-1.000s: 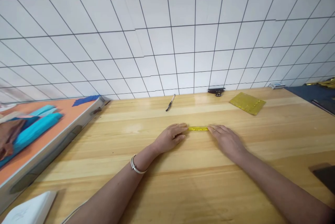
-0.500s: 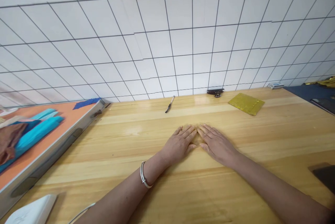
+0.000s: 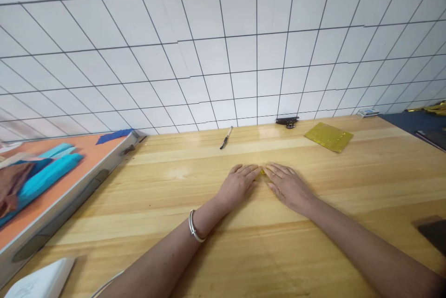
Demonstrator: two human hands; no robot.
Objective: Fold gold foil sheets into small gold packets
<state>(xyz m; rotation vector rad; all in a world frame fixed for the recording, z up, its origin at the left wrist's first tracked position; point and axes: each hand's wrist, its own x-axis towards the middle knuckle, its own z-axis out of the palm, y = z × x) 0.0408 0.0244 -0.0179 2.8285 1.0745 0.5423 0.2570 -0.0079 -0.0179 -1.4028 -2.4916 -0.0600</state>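
Observation:
A small piece of gold paper point(image 3: 262, 172) shows between my fingertips on the wooden table point(image 3: 195, 242), mostly hidden by the hands. My left hand point(image 3: 240, 184) comes in from the left, palm down, its fingers pressed together at the paper's left side and its thumb out of sight. From the other side my right hand point(image 3: 287, 186) meets it, fingers together and low over the tabletop, the thumb bent in beneath. A silver bangle point(image 3: 196, 227) circles the left wrist.
Beyond the hands lie a pen point(image 3: 226, 138), a black clip-like object point(image 3: 287, 122) and a flat gold sheet point(image 3: 329, 137). An orange-topped surface point(image 3: 94, 151) with folded cloths point(image 3: 49, 177) is at left. A white box point(image 3: 42, 279) sits front left, a dark object point(image 3: 432, 233) at right.
The fingers have drawn in slightly and the left thumb has tucked out of sight. A bit of gold paper now shows between the fingertips.

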